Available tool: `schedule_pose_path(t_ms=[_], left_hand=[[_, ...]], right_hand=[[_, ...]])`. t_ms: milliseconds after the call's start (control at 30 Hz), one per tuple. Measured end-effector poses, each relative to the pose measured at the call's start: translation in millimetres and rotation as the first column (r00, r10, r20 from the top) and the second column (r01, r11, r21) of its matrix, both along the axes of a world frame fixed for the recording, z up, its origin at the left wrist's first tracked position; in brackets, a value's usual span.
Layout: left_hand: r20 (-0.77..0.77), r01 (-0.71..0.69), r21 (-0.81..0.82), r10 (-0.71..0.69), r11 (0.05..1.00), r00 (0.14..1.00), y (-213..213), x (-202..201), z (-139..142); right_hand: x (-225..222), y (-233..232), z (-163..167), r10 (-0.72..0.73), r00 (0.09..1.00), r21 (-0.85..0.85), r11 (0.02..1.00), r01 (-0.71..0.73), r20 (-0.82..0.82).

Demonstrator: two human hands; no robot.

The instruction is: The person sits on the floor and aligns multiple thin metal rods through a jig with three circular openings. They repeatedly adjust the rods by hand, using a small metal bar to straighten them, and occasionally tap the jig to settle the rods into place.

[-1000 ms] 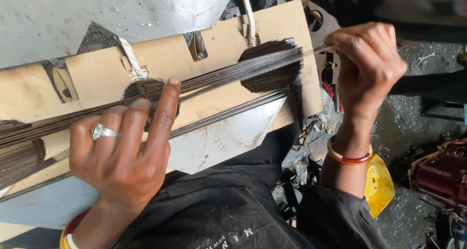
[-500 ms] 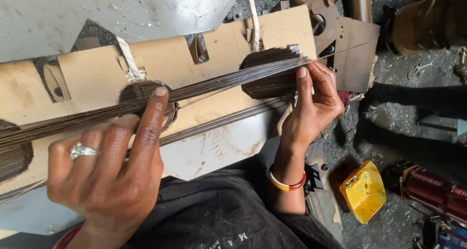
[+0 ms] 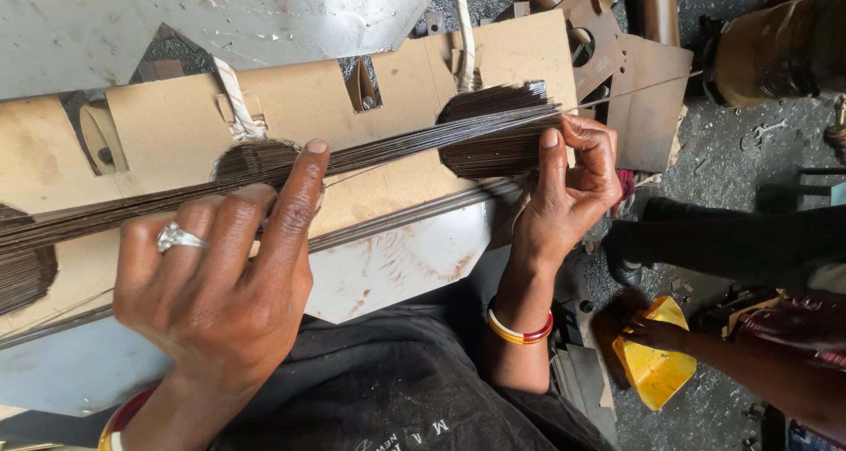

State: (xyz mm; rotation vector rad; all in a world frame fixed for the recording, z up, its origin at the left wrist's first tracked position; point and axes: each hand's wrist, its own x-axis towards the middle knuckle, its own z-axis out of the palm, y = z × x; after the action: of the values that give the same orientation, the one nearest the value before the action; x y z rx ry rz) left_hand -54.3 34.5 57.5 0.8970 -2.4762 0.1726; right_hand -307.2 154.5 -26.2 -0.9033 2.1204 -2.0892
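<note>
A long bundle of thin dark wires (image 3: 388,151) lies across a flat cardboard form (image 3: 176,125), its long axis running from the form's left edge up toward its right edge, the right end a little higher than the left. The strands sit tight together and fan into darker wound patches at the cut-outs in the cardboard.

The left hand (image 3: 220,284), with a ring on one finger, rests on the middle of the form; its forefinger is stretched out and presses on the bundle, while the other fingers are curled loosely against the cardboard just below the wires. The right hand (image 3: 568,191) is at the right edge of the form, thumb and fingertips pinched on the wires where they leave the wound patch. One thin strand runs on past this hand toward the upper right.

Two white cords (image 3: 233,99) are tied through slots near the form's top edge. Below the form lies a pale metal plate (image 3: 397,266). Off the right edge, on the dark floor, another person's hand (image 3: 648,332) touches a yellow container (image 3: 652,367).
</note>
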Motion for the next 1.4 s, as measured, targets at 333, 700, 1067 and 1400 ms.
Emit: schedule_pose_path(t_ms=[333, 700, 1067, 1400], left_hand=[[-0.036, 0.061, -0.176, -0.069, 0.982, 0.997, 2.5, 1.7, -16.8], [0.026, 0.112, -0.078, -0.11, 0.991, 0.994, -9.7, 4.9, 9.9], [-0.115, 0.129, 0.034, -0.124, 0.991, 0.986, -32.4, 35.1, 5.5], [-0.16, 0.137, 0.06, -0.126, 0.989, 0.979, -37.9, 43.1, -17.6]], right_hand=[[-3.7, 4.0, -11.4, 0.001, 0.998, -0.045, 0.999, 0.002, 0.064], [-29.9, 8.9, 56.3, 0.039, 0.362, 0.17, 0.926, 0.337, -0.931], [-40.5, 4.0, 18.1, 0.173, 0.705, 0.257, 0.966, 0.013, -0.688], [-37.8, 0.8, 12.1, 0.165, 0.673, 0.265, 0.963, 0.048, -0.721]])
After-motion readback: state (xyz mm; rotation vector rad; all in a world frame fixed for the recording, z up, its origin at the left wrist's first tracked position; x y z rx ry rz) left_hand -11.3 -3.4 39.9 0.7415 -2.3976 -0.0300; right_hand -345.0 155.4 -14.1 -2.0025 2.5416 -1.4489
